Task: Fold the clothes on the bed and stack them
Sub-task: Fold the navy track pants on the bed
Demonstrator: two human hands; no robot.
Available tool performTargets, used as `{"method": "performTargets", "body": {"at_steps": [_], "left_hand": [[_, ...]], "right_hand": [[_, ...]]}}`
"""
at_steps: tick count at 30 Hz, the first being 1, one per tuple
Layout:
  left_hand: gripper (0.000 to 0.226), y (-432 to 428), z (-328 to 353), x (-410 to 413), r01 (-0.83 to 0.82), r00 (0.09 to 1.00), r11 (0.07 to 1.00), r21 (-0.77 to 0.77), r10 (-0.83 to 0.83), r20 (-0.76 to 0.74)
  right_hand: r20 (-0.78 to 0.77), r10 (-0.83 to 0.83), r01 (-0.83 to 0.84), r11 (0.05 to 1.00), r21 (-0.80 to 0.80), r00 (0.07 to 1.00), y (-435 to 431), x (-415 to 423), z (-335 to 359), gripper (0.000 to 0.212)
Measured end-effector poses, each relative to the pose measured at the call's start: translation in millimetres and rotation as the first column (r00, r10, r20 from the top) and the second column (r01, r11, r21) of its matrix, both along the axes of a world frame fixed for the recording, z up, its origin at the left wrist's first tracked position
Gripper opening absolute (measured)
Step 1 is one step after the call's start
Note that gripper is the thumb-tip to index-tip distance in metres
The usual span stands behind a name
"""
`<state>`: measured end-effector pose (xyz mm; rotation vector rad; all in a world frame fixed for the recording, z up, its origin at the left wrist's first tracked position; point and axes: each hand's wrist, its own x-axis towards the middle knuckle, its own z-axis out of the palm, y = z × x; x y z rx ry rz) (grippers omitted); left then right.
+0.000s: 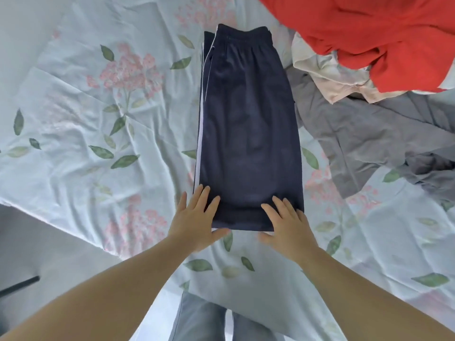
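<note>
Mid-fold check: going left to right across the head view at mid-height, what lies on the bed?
Bare sheet → navy shorts → grey garment. The cream cloth and red top overlap farther back on the right, so I leave them out of the order.

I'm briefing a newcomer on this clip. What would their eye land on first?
The dark navy folded garment with a white side stripe lies lengthwise in the middle of the pale floral bed sheet, with the left hand and right hand flat on its near end. At the upper right, a bright red garment tops a loose heap with a cream garment and a grey garment.
</note>
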<state>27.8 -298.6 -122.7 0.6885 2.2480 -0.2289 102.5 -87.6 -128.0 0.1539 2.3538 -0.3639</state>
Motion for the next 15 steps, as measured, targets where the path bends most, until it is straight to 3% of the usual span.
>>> {"method": "performTargets", "body": {"at_steps": [2,4,10,13,15], "left_hand": [[0.093,-3.1,-4.1,4.6,0.057,0.998,0.998,0.011,-0.057,-0.002],[0.094,-7.3,-9.7,4.2,0.122,0.989,0.991,0.046,-0.117,-0.095],[0.063,-16.7,-11.4,-8.1,0.222,0.945,0.963,0.149,-0.175,-0.278],[0.039,-11.0,3.3,-18.1,0.172,0.982,0.977,0.127,-0.160,-0.095],[0.030,-6.1,16.4,-26.7,0.077,0.996,0.994,0.074,-0.081,0.049]], "right_hand": [[-0.099,0.113,-0.112,0.994,0.013,0.989,7.1,8.6,-9.0,0.086],[-0.256,0.156,-0.149,0.988,0.045,0.954,15.7,13.8,-21.0,0.092],[-0.515,0.158,-0.152,0.987,0.054,0.843,26.2,15.7,-29.6,0.070],[-0.539,0.093,-0.134,0.990,-0.037,0.837,31.8,11.7,-21.4,0.053],[-0.414,0.022,-0.078,0.990,-0.121,0.910,33.6,8.1,-4.9,0.037]]}}
